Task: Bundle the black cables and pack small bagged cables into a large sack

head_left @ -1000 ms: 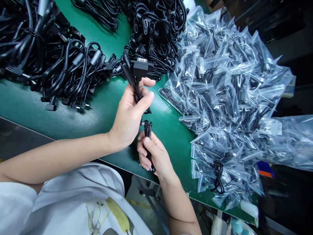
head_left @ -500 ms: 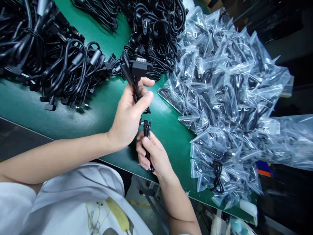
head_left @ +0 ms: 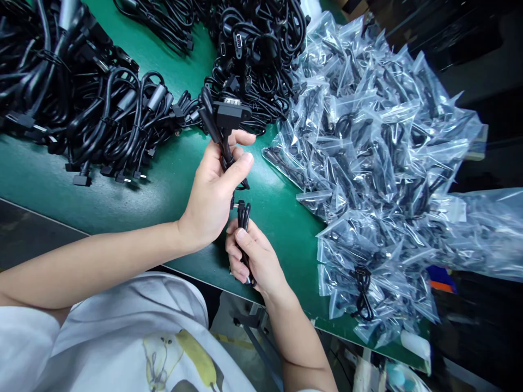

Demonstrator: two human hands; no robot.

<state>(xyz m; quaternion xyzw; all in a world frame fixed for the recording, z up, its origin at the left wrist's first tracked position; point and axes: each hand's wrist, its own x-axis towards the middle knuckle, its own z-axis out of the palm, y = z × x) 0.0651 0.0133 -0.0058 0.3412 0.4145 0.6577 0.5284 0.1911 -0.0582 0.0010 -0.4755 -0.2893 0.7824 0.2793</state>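
Seen from the head camera, a person in a white printed T-shirt (head_left: 131, 332) works at the near edge of a green-topped workbench (head_left: 163, 179). The left hand (head_left: 212, 198) is raised just above the bench, thumb and fingers clenched around a thin black cable with a flat rectangular plug (head_left: 232, 112); the plug stands above the fingertips, in front of the cable piles behind. The cable runs down through that grip into the right hand (head_left: 256, 262), which sits just below and touching the left, its thumb pressing the folded lower loops of the cable against curled fingers. A small connector tip shows between the two hands. To the left lies a large heap of loose black coiled cables with moulded plugs (head_left: 81, 103), and a second black cable heap (head_left: 257, 49) sits at the top centre, just behind the held plug. Along the right side of the bench, a sprawling mound of clear plastic bags, each holding a coiled black cable (head_left: 368, 158), spills toward the front edge.
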